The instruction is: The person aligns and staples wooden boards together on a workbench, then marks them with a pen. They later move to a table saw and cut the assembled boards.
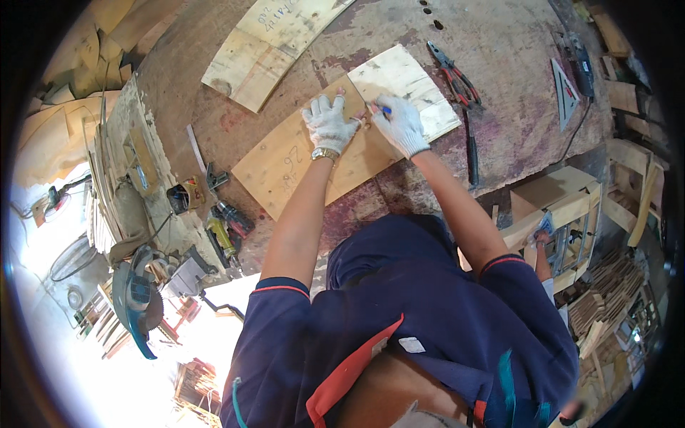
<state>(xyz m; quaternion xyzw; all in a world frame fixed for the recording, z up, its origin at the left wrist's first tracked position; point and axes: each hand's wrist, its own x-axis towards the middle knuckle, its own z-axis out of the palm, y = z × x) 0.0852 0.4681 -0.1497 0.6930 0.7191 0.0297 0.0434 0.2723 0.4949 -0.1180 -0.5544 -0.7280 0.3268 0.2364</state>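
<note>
Directly beneath the left hand [330, 128] lies a tan board [357, 160] of plywood, reaching out toward the lower left of that hand. White-gloved, with fingers spread on the wood, this hand grips nothing; a wristwatch [325, 153] circles its wrist. Just to its right, the right hand [401, 125], also gloved, is closed around a blue pen [386, 110], near the tan board's right-hand edge. Beyond the pen, a pale board [410, 78] meets the tan one along a slanting line; whether they overlap, I cannot tell. Right of this grip are red-handled pliers [449, 70] and a black-handled tool [472, 153], and farther right a set square [564, 96]. Beyond the left hand, toward the far edge, lies a curved board [267, 53]. All rest on a worn workbench [514, 43]. Lower left of the hands, near the bench's corner, is a drill [234, 220].
</note>
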